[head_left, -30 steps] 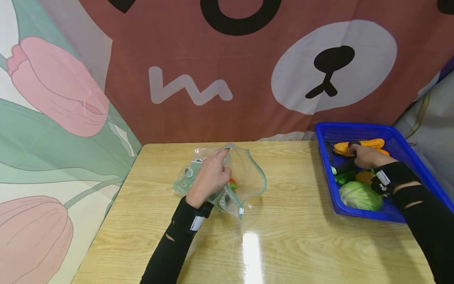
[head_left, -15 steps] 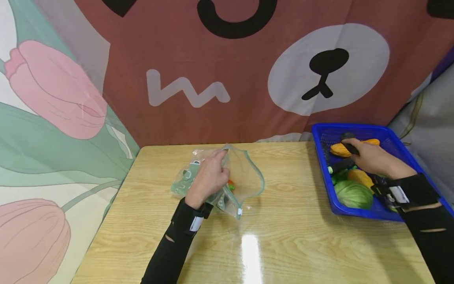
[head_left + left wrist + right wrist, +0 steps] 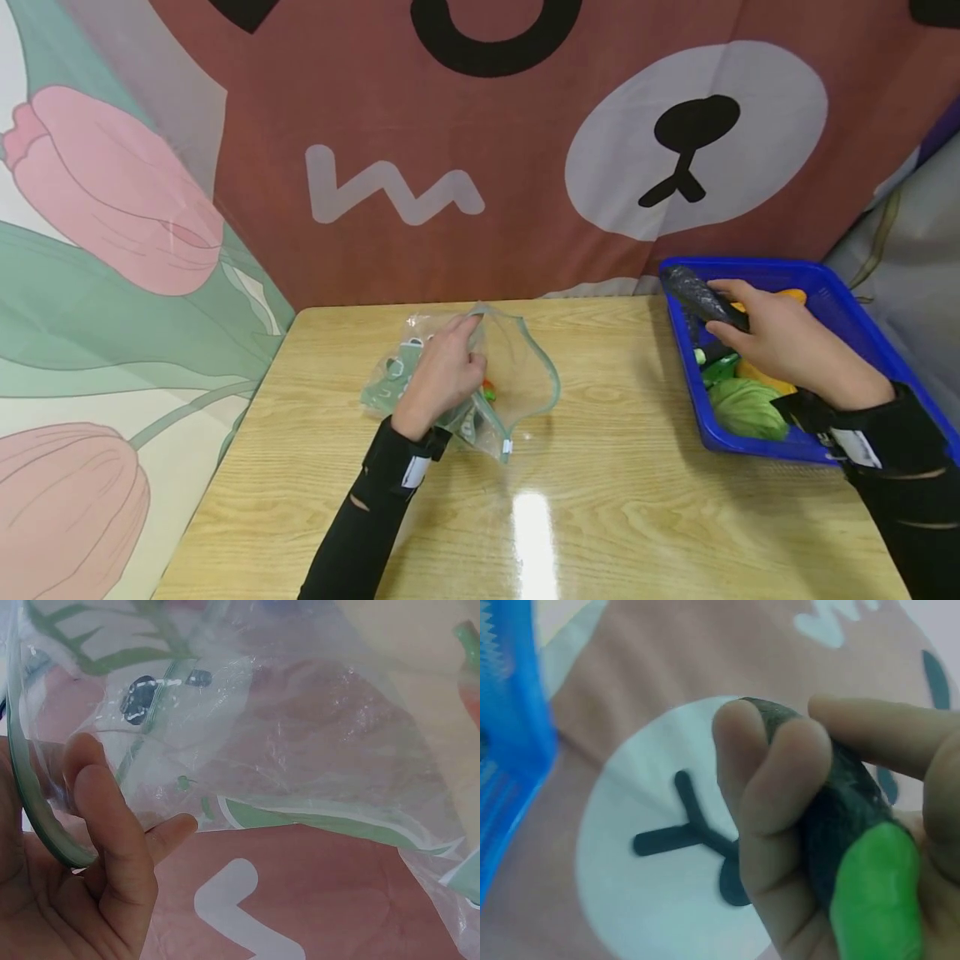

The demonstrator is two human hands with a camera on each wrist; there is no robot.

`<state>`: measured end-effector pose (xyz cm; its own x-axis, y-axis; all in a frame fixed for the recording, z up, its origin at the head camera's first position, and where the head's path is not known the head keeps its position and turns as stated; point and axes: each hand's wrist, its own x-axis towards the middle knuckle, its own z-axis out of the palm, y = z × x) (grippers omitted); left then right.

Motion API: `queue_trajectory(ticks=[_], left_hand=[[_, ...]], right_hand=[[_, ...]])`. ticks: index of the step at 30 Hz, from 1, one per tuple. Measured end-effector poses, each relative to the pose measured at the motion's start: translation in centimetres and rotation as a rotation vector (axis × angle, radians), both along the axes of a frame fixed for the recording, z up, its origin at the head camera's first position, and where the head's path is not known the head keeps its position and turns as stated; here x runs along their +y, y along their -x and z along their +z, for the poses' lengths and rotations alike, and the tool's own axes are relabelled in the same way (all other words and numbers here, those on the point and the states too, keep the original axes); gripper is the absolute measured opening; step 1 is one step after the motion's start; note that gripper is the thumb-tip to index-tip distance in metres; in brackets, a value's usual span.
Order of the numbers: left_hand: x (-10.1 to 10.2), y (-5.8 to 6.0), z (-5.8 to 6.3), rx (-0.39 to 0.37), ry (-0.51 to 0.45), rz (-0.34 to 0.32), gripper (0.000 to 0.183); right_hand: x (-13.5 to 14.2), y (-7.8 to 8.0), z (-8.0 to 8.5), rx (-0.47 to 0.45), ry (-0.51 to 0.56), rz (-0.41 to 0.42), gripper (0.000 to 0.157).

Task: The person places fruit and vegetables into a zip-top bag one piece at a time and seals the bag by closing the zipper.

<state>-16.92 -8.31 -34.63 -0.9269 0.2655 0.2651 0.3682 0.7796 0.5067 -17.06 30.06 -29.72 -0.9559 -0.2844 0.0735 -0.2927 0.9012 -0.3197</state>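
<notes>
Left hand: the green-trimmed edge of a clear plastic zip bag with green printing is gripped by the bent fingers of the left hand.
Bag: laid on a pale wood-grain table, its mouth held gaping; an orange-red item with a green top is seen through the plastic.
Right hand: a long, dark vegetable with a bright green end is pinched between thumb and fingers of the right hand.
Dark vegetable: held tilted above the far left corner of a blue plastic basket.
Basket: a round, pale-green cabbage is contained.
</notes>
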Motion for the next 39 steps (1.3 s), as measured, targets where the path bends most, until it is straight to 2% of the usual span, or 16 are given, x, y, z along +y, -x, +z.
queue_trajectory(ticks=[4, 7, 11, 15, 25, 32, 39], left_hand=[[0.0, 0.0, 0.0, 0.001, 0.005, -0.001, 0.055], [0.0, 0.0, 0.0, 0.004, 0.008, 0.000, 0.055], [0.1, 0.1, 0.0, 0.002, 0.003, -0.003, 0.055], [0.1, 0.1, -0.1, -0.002, -0.006, -0.003, 0.055], [0.1, 0.0, 0.1, 0.004, 0.006, -0.002, 0.054], [0.2, -0.2, 0.2, 0.000, 0.003, -0.011, 0.053], [0.3, -0.4, 0.2, 0.020, 0.015, -0.008, 0.055]], right_hand=[[-2.1, -1.4, 0.4, 0.078, 0.006, 0.057, 0.052], [-3.6, -2.3, 0.6, 0.097, 0.026, 0.113, 0.046], [-5.4, -3.0, 0.6, 0.109, 0.048, 0.192, 0.040], [-7.1, -3.4, 0.3, 0.166, 0.054, 0.274, 0.035], [-11.4, -3.1, -1.7, 0.124, 0.088, 0.410, 0.033], [-14.3, -2.9, -3.8, 0.065, 0.058, 0.529, 0.034], [-16.7, -2.1, -5.1, 0.171, 0.066, 0.608, 0.026]])
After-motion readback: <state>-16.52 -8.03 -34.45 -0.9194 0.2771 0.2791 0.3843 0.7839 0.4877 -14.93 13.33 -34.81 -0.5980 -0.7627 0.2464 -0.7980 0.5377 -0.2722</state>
